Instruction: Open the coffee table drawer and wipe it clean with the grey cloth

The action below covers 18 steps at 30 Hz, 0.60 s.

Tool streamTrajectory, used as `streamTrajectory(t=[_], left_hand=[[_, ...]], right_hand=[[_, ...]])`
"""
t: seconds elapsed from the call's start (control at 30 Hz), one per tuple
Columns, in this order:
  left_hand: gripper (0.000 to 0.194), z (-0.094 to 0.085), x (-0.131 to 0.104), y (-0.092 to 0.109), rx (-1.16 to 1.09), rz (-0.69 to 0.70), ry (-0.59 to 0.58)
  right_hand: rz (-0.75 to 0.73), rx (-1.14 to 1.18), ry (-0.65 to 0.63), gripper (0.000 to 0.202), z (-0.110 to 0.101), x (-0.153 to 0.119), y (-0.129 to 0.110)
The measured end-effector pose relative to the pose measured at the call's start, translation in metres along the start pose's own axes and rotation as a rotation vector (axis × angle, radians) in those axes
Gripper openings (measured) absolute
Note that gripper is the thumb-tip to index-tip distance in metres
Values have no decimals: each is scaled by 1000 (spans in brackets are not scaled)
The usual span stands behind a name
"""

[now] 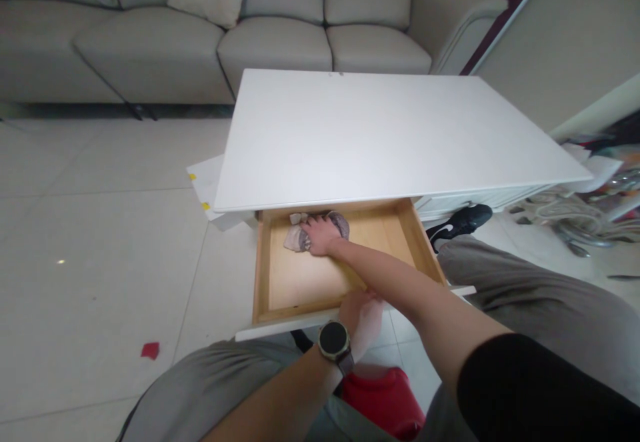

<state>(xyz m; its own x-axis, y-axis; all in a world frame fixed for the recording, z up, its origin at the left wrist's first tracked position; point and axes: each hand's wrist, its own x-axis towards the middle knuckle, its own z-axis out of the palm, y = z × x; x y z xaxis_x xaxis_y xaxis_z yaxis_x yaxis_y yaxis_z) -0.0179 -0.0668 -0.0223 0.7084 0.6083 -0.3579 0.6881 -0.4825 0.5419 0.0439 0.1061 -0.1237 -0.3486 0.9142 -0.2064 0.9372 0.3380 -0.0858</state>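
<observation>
1. The patterned cleaning cloth (295,239) lies bunched inside the wooden drawer (300,282), towards its back left corner. The right hand (323,237) rests on it palm down, fingers spread wide. Because the cloth is crumpled rather than folded flat, it could roll up under the palm and let bare fingertips scrape the wood.

2. The left hand (361,315) touches the drawer front (287,325). Its fingers are partly hidden, so I cannot tell how tightly they are closed. If that contact is loose, a push from the right arm could slide the drawer inward.

3. The right hand is close to the underside of the white coffee table (380,135). If the drawer shut suddenly, the knuckles could knock that edge, or the fingers be caught at the back.

4. The drawer stands well out from the table. Leaning on it with 2 arms could strain its runners or tip the front down.

5. The right forearm crosses just above the left hand, so a wide stroke could make the 2 bump. The round smartwatch (334,340), near the drawer front, could scratch the white finish.

6. A dark speck (295,307) lies near the front, well apart from the cloth; strokes kept at the back would miss it. Whether it is dirt or a mark, I cannot tell.
</observation>
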Motion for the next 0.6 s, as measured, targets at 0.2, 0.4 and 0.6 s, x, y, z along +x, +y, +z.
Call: streamTrajectory(t=[0.2,0.4,0.6], left_hand=[[43,-19,-3,5,96,39,-142],[46,-16,-3,3,103,64,-144],[38,-16,-3,1,111,89,-145]], right_hand=[[107,0,-55,76,-3,-41,59],[296,-4,-67,77,0,-90,121],[701,41,-61,67,9,-114,150]])
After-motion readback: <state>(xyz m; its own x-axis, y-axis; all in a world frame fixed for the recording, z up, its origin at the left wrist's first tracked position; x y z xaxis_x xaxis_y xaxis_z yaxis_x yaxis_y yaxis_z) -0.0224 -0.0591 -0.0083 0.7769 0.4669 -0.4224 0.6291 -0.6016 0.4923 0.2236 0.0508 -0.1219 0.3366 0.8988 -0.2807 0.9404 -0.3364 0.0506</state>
